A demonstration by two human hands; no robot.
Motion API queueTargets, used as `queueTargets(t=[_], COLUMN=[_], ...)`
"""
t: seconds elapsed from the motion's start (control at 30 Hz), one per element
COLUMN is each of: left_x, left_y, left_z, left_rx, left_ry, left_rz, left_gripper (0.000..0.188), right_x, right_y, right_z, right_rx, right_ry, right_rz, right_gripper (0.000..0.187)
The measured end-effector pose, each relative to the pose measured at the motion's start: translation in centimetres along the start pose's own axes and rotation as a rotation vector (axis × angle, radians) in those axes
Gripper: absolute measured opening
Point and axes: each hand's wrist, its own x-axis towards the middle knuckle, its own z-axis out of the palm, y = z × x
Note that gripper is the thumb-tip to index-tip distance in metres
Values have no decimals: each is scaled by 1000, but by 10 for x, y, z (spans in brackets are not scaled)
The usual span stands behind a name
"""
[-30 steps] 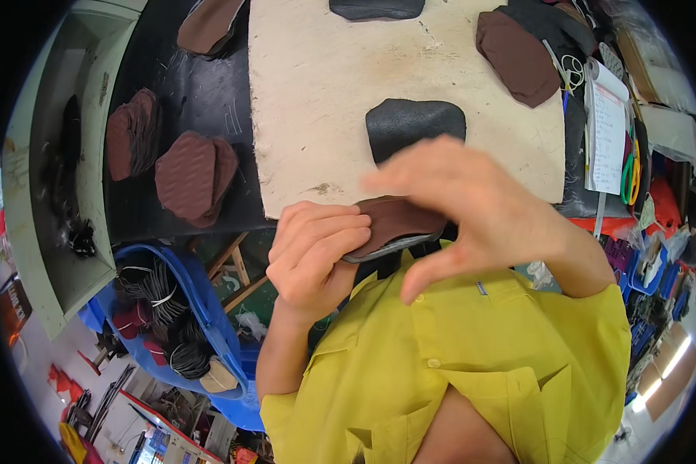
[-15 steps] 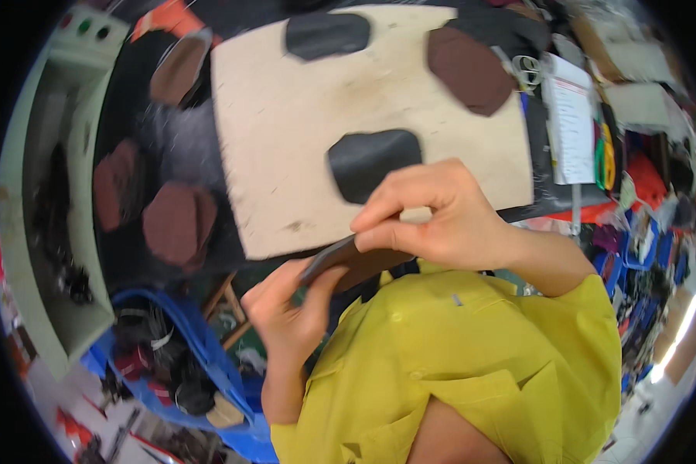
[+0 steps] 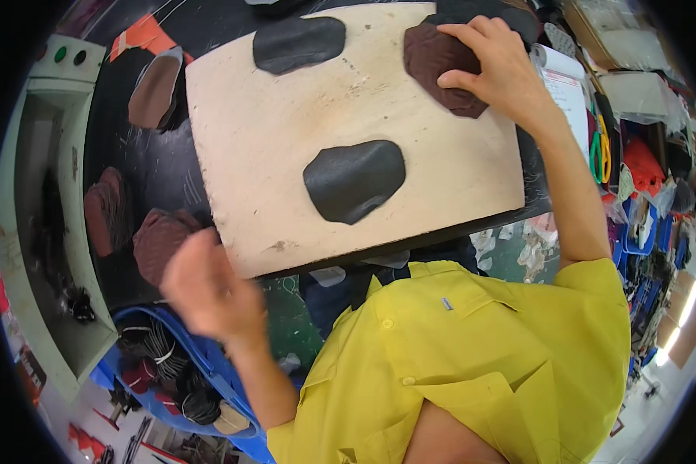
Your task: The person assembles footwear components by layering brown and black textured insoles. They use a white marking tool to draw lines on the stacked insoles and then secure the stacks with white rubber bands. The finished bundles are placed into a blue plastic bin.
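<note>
My right hand reaches to the far right of a cream board. Its thumb and fingers are spread over a pile of dark brown leather-like pieces, touching the top one. Smeared by motion, my left hand is at the board's near left corner, beside a pile of reddish-brown pieces; its fingers cannot be made out. A black rounded piece lies flat near the board's middle, and another black piece is by the far edge.
Left of the board are a brown stack and a brown piece with a pale edge. A pale metal trough borders the table. Below stands a blue bin of bundles. A notepad and scissors lie right.
The dark flat piece that both hands held near my body no longer shows in them. My right hand has moved far right onto the brown pile; my left has moved left toward the reddish-brown pile.
</note>
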Motion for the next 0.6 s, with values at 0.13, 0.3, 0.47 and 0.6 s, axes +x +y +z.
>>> queueTargets(t=[0.13,0.3,0.47,0.6], left_x=[-2,-12,-19,-33], left_y=[84,78,71,75], left_z=[33,38,38,33], left_rx=[-203,-194,-288,-87], left_ry=[-437,-611,-613,-441], left_rz=[213,268,233,256], left_gripper=[74,92,87,64], right_x=[12,9,-1,-8], right_y=[-12,11,-10,-39], right_z=[-10,-5,-38,-54], right_rx=[36,-22,254,1348], right_ry=[-89,207,34,-88], right_rz=[42,-156,232,377], right_gripper=[38,24,19,23])
